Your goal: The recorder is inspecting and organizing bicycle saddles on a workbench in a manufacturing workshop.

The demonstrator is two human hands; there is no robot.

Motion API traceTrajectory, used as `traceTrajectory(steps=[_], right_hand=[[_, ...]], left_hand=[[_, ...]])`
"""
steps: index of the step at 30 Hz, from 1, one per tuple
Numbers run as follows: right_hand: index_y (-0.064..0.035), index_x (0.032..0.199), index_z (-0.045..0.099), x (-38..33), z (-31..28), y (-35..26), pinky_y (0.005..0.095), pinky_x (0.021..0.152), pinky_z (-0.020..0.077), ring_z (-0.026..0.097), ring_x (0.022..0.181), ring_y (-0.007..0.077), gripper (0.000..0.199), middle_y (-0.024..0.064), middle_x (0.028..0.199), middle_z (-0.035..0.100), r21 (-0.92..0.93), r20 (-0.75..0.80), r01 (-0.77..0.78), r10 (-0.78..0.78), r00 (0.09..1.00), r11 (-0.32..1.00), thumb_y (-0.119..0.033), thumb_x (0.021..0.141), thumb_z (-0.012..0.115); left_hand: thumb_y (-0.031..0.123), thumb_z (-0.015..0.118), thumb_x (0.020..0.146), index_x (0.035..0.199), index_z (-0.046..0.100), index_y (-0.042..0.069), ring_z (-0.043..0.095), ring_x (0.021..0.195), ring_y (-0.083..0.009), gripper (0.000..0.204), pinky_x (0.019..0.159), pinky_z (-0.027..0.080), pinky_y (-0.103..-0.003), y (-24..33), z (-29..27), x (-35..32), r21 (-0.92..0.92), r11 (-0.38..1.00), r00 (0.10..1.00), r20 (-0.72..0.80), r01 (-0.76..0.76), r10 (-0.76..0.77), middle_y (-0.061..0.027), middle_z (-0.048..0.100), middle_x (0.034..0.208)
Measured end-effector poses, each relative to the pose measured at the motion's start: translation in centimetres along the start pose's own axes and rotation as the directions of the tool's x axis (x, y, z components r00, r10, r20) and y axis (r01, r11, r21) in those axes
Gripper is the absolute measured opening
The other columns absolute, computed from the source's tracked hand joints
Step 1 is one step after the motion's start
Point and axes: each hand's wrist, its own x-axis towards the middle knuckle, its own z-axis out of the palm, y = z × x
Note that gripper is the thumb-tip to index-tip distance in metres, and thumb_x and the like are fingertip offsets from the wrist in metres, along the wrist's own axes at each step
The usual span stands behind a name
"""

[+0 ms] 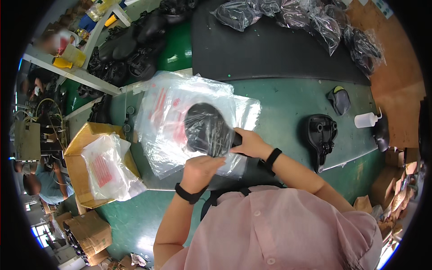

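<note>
A black bicycle saddle (203, 123) lies inside a clear plastic bag, its wide end away from me and its narrow nose toward my right hand. My left hand (198, 173) pinches the gathered near edge of the plastic bag (219, 146). At the nose, my right hand (251, 143) is closed round the saddle. Beneath them, several flat clear bags with red print (157, 112) are spread in a loose pile on the green table (279, 101). Farther right, another black saddle (318, 137) rests with its underside up.
Several bagged saddles (310, 18) line the far edge of a black mat (270, 54). A white squeeze bottle (366, 120) and a dark pouch-like thing (340, 101) are at the right. At the left, a cardboard box (81, 146) holds more bags. Unbagged saddles (119, 47) crowd the far left.
</note>
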Motion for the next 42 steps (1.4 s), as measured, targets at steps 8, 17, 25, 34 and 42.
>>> traceTrajectory(steps=[8, 17, 25, 34, 42], right_hand=[[0.0020, 0.139, 0.036, -2.5, -2.4, -3.8, 0.0359, 0.097, 0.0418, 0.055, 0.112, 0.0242, 0.072, 0.0175, 0.124, 0.056, 0.659, 0.093, -0.239, 0.238, 0.967, 0.713, -0.017, 0.080, 0.073], [0.0014, 0.129, 0.051, 3.2, -13.4, 1.3, 0.0357, 0.087, 0.0454, 0.058, 0.099, 0.0233, 0.061, 0.0142, 0.113, 0.060, 0.745, -0.082, -0.273, 0.490, 0.868, 0.608, -0.015, 0.073, 0.069], [0.0008, 0.140, 0.032, 18.3, -25.1, 7.4, 0.0385, 0.103, 0.0412, 0.051, 0.120, 0.0283, 0.054, 0.0190, 0.132, 0.050, 0.746, -0.643, 0.496, 0.289, 0.709, 0.444, -0.028, 0.098, 0.050], [-0.0094, 0.132, 0.047, 22.9, -8.6, -0.4, 0.0433, 0.106, 0.0347, 0.037, 0.131, 0.0383, 0.068, 0.0197, 0.142, 0.038, -0.324, -0.246, 0.256, -0.342, 0.907, 0.911, -0.006, 0.069, 0.071], [-0.0087, 0.134, 0.046, 18.1, -13.7, -7.8, 0.0459, 0.108, 0.0307, 0.033, 0.133, 0.0399, 0.087, 0.0194, 0.143, 0.038, -0.436, 0.050, 0.452, -0.480, 0.876, 0.778, -0.023, 0.058, 0.083]], left_hand=[[0.015, 0.057, 0.081, 0.108, 0.060, 0.008, 0.065, 0.081, -0.0205, 0.029, 0.068, 0.051, -0.035, 7.4, 5.6, 2.8, -0.248, 0.944, 0.940, 0.207, -0.219, 0.273, -0.0092, 0.066, 0.096], [0.015, 0.049, 0.094, 0.111, 0.059, 0.005, 0.059, 0.082, -0.0157, 0.021, 0.076, 0.048, -0.029, -3.8, 2.3, 10.7, -0.543, 0.839, 0.985, -0.147, -0.009, -0.085, -0.0069, 0.060, 0.106], [0.063, 0.048, 0.088, 0.112, 0.057, 0.000, 0.058, 0.060, -0.0217, 0.069, 0.046, 0.046, -0.034, -44.5, -12.7, 12.6, -0.654, 0.202, 0.114, -0.175, 0.729, -0.978, -0.0131, 0.061, 0.089], [0.024, 0.066, 0.084, 0.115, 0.036, -0.010, 0.057, 0.101, -0.0394, 0.055, 0.091, 0.042, -0.041, -37.6, -6.0, 20.7, -0.387, 0.680, 0.402, -0.587, 0.623, -0.703, -0.0292, 0.057, 0.107], [0.009, 0.060, 0.084, 0.130, 0.038, -0.004, 0.054, 0.110, -0.0251, 0.053, 0.096, 0.041, -0.035, -19.0, -9.4, 11.5, -0.363, 0.928, 0.812, -0.515, 0.083, -0.274, -0.0166, 0.054, 0.121]])
